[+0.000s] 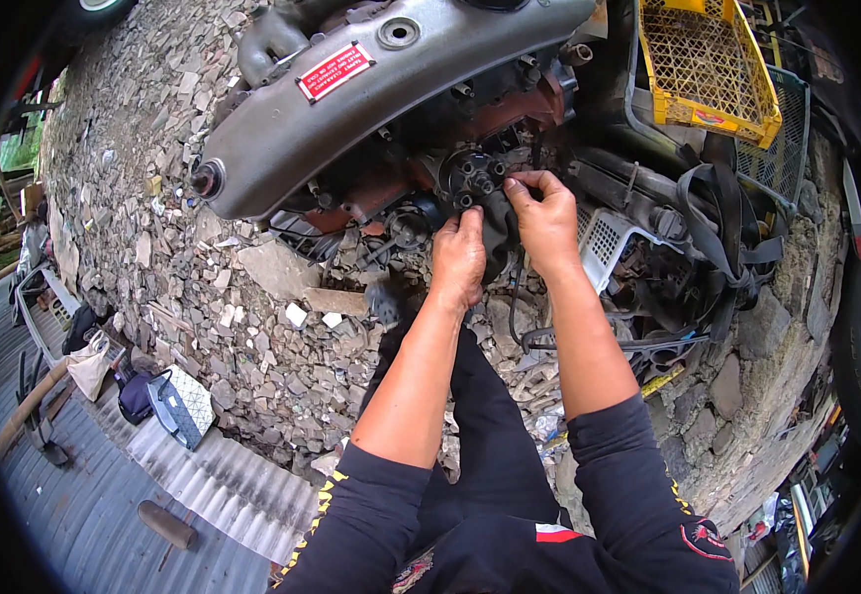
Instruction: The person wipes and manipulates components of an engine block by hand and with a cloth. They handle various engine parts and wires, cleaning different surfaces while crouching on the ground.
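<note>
A round black distributor cap [474,172] with several raised terminals sits at the side of an engine, below its grey metal valve cover [351,124]. My left hand [458,259] comes up from below, its fingers closed on the cap's lower edge. At the cap's right side, my right hand [547,223] pinches the rim between thumb and forefinger. Both hands partly hide the cap's lower body. Dark fabric or rubber hangs between my wrists, too shadowed to name.
Broken stone and gravel [203,297] cover the ground. To the right lie a yellow plastic crate [769,124], a white plastic basket [604,247] and black straps [722,218]. Corrugated sheets [223,495], a mallet [166,523] and bags [181,406] are at the lower left.
</note>
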Tool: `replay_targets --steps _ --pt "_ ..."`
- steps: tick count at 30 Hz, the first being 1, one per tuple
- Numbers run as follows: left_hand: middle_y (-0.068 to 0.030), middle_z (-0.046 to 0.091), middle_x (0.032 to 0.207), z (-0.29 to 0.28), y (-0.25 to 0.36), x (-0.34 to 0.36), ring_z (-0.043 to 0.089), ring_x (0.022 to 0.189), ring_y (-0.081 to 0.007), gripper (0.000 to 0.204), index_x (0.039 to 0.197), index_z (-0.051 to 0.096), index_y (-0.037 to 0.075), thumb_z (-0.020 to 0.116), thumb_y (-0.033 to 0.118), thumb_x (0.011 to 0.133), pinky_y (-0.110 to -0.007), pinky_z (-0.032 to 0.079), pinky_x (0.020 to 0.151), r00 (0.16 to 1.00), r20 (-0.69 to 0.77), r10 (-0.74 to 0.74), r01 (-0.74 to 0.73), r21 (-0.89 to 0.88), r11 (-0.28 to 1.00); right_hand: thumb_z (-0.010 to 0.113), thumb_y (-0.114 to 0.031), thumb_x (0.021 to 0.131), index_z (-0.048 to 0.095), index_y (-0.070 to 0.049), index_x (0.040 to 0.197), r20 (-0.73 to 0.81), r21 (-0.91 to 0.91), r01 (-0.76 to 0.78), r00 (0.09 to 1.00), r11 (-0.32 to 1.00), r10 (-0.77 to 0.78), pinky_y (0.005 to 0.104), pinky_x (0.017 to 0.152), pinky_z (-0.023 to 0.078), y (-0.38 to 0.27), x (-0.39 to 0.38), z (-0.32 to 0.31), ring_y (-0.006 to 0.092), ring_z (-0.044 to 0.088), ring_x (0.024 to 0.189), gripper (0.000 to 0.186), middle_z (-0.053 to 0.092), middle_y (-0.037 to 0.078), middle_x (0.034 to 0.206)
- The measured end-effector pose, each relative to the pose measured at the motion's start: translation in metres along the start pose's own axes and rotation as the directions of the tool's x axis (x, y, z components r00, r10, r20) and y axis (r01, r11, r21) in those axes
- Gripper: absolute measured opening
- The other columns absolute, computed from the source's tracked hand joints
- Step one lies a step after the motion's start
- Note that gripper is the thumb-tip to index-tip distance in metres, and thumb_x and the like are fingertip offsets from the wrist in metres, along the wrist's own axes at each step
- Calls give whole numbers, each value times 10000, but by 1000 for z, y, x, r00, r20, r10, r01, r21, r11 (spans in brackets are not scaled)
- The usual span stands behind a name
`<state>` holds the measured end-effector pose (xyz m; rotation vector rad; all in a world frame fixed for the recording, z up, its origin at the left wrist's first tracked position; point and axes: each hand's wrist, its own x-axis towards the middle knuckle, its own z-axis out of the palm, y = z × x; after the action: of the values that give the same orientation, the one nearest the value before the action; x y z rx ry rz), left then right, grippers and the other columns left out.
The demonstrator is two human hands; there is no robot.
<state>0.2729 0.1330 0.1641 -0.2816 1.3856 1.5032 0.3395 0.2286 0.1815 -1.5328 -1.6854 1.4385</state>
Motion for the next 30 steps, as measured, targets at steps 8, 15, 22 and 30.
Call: replay_targets --steps 8,15,22,30 --pt "-64 646 958 6 25 -16 605 818 -141 341 1057 616 -20 568 286 913 -291 489 725 943 114 -314 330 -184 926 694 -218 823 660 29 914 -26 -192 62 997 979 -69 352 717 492 -5 6 -1 242 672 772 265 688 183 817" --pt "-57 628 886 7 10 -7 578 751 -124 372 1010 638 -12 541 333 911 -275 466 668 988 17 -155 155 -29 987 706 -201 838 629 33 977 101 293 -114 991 949 88 259 655 463 -1 -7 3 96 560 722 283 681 95 856" --pt "-58 620 819 -2 25 -8 565 612 -151 407 981 650 2 533 380 883 -321 444 501 934 19 -357 357 20 934 706 -108 823 606 -2 909 339 434 -559 828 706 447 250 622 500 -26 -1 -12 116 605 723 169 643 59 800" --pt "-69 626 825 0 18 -13 568 713 -138 393 984 637 -33 537 341 913 -290 467 645 982 127 -143 146 -15 989 698 -113 815 615 20 840 58 220 -151 988 964 142 267 643 484 -7 8 2 130 608 700 158 661 91 810"
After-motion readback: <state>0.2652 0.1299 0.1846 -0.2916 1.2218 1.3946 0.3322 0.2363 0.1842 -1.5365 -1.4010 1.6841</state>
